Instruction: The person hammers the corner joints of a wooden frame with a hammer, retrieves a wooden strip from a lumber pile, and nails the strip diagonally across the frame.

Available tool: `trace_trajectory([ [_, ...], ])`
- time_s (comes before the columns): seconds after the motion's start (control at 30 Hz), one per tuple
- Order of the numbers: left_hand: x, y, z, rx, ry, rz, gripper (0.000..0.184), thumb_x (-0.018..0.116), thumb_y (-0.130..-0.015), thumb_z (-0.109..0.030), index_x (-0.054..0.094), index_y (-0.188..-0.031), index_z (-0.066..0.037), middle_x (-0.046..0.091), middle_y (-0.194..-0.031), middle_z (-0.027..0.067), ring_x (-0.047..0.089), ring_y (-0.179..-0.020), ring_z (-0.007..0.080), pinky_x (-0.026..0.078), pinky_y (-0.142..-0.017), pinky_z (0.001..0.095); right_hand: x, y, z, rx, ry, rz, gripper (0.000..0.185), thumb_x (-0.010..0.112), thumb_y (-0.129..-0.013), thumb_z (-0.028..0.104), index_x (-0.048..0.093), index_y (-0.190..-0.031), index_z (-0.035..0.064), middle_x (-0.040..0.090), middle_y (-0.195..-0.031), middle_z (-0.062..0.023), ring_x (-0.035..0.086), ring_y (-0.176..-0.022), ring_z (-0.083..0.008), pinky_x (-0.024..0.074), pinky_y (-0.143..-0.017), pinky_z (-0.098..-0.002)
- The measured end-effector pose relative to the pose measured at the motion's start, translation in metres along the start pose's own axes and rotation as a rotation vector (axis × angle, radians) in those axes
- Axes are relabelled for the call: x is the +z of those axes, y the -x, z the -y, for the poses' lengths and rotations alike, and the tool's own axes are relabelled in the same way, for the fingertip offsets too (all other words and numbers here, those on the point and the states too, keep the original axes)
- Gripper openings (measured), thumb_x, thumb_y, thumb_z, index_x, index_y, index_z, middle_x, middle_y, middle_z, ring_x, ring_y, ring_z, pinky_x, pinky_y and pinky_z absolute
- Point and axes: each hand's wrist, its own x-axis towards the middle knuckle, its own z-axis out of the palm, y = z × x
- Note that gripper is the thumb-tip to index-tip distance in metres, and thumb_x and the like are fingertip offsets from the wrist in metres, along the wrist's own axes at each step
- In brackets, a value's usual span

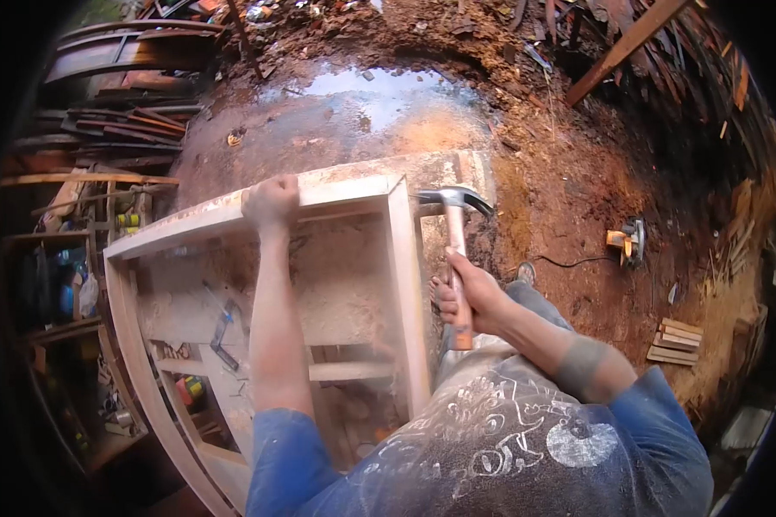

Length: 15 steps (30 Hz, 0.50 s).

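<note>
A pale wooden frame (409, 293) stands on the left and centre, over a workbench strewn with sawdust. My left hand (272, 203) is closed around the frame's far rail, left of its corner. In my right hand (472, 293) is a claw hammer (457, 226), gripped by its wooden handle to the right of the frame. The hammer's head is up, close to the frame's far right corner, with the claw pointing right. A small gap separates head and frame.
Wooden shelves (67, 329) with tools line the left. A blue-handled tool (222, 327) lies inside the frame's outline. On the dirt floor at right are a circular saw (629, 240) with a cord and stacked wood offcuts (675, 341). A puddle (362, 90) lies beyond.
</note>
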Motion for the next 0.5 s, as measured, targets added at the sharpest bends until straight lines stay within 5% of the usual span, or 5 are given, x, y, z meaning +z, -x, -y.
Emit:
trace_trajectory([
  [0.13,0.006,-0.003,0.008,0.059,0.009,-0.053,0.036,0.050,-0.083,-0.035,0.075,-0.074,-0.011,0.069,-0.079,0.0200,0.065,-0.076,0.0414,0.048,-0.082,0.0476,-0.033,0.007,0.045,0.118,0.272,-0.095,0.038,0.054,-0.098,0.047,0.048,-0.083,0.0125,0.047,-0.057,0.0012,0.042,-0.042,-0.0112,0.0366,-0.037,-0.0274],
  [0.27,0.005,-0.001,0.008,0.119,0.057,-0.136,0.038,0.047,-0.089,-0.028,0.073,-0.072,-0.007,0.069,-0.074,0.0160,0.066,-0.082,0.0358,0.043,-0.089,0.0470,-0.055,0.008,0.089,-0.002,0.693,-0.117,0.029,0.061,-0.096,0.037,0.050,-0.087,0.0114,0.051,-0.061,0.0010,0.045,-0.043,-0.0099,0.0396,-0.039,-0.0274],
  [0.3,0.002,0.007,0.004,0.091,0.081,-0.125,0.029,0.052,-0.092,-0.025,0.071,-0.089,-0.004,0.069,-0.092,0.0181,0.062,-0.098,0.0345,0.039,-0.096,0.0487,-0.056,0.005,0.100,-0.036,0.831,-0.123,0.027,0.063,-0.095,0.035,0.051,-0.088,0.0111,0.051,-0.062,0.0011,0.046,-0.043,-0.0096,0.0402,-0.039,-0.0275],
  [0.4,-0.026,0.057,-0.039,0.081,0.133,-0.503,0.029,0.056,-0.093,-0.023,0.062,-0.110,-0.001,0.059,-0.118,0.0212,0.052,-0.114,0.0363,0.036,-0.101,0.0489,-0.044,0.003,0.140,-0.011,1.186,-0.097,0.026,0.068,-0.092,0.029,0.051,-0.092,0.0085,0.051,-0.065,0.0014,0.049,-0.045,-0.0100,0.0402,-0.041,-0.0261],
  [0.5,-0.042,0.127,-0.085,-0.139,0.501,-0.163,0.043,0.056,-0.096,-0.031,0.051,-0.123,0.003,0.047,-0.132,0.0229,0.045,-0.123,0.0388,0.036,-0.104,0.0487,-0.050,-0.006,0.172,0.051,1.350,-0.069,0.025,0.069,-0.089,0.025,0.055,-0.097,0.0059,0.052,-0.068,0.0001,0.049,-0.046,-0.0095,0.0398,-0.042,-0.0261],
])
